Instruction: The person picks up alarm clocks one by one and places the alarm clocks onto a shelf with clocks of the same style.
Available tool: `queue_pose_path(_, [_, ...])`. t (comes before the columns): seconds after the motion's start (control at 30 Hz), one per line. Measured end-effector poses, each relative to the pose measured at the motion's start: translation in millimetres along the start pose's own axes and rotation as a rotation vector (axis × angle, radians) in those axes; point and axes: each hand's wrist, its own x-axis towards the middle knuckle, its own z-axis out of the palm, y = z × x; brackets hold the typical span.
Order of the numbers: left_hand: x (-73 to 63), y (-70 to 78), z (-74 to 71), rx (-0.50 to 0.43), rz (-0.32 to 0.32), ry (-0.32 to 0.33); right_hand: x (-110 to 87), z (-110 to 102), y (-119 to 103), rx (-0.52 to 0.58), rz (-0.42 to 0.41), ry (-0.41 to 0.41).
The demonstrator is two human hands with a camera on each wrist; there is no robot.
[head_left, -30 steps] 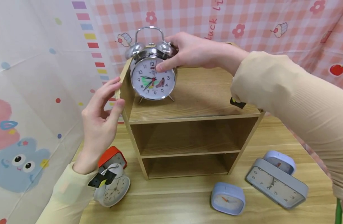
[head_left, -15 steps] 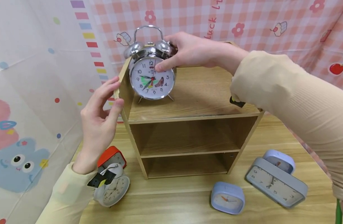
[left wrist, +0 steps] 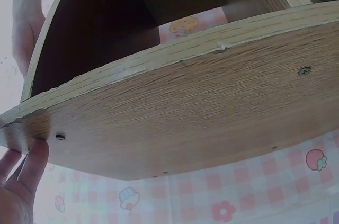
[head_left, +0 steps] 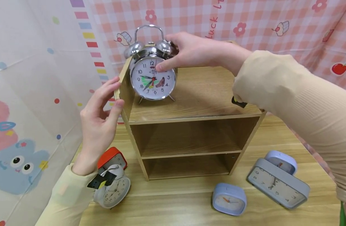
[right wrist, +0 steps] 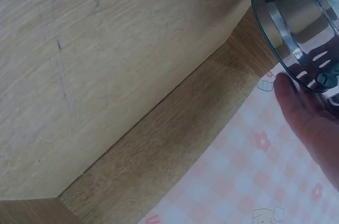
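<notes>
A silver twin-bell alarm clock (head_left: 153, 83) stands upright on its feet at the left end of the wooden shelf unit's (head_left: 195, 118) top board. My right hand (head_left: 194, 51) grips the clock from its right, with the thumb over the dial's upper right edge and the other fingers mostly hidden behind. In the right wrist view, the clock's shiny back (right wrist: 291, 23) shows beside the fingers. My left hand (head_left: 100, 122) touches the unit's left side panel (head_left: 125, 81) near its top front corner. The left wrist view shows straight fingers (left wrist: 34, 166) against the panel's outer face.
A red clock (head_left: 112, 157) and a white alarm clock (head_left: 114, 191) stand left of the unit, partly behind my left wrist. At the right are a small blue clock (head_left: 229, 201), a grey rectangular clock (head_left: 278, 185) and another blue clock (head_left: 283, 160). Printed cloth (head_left: 263, 18) hangs behind.
The head view has drifted slightly, so everything sits a little further left and up. Both hands and the alarm clock keep their places.
</notes>
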Motion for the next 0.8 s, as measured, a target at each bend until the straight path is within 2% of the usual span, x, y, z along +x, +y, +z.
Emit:
queue_pose_path(0.3, [0.5, 0.4, -0.3, 0.022, -0.004, -0.011, -10.2, 0.7, -3.4, -0.041, -0.01, 0.044])
queue_pose_path(0.43, [-0.1, 1.1, -1.1, 0.045, -0.006, -0.014, -18.2, 0.1, -4.6, -0.05, 0.009, 0.094])
queue_pose_path(0.57, [-0.6, 1.8, -3.1, 0.089, -0.014, -0.032, -29.5, -1.1, -5.0, -0.067, 0.019, 0.148])
queue_pose_path(0.8, [-1.5, 4.3, -8.3, 0.147, -0.02, -0.074, -55.6, -2.1, -3.2, -0.003, -0.002, 0.224])
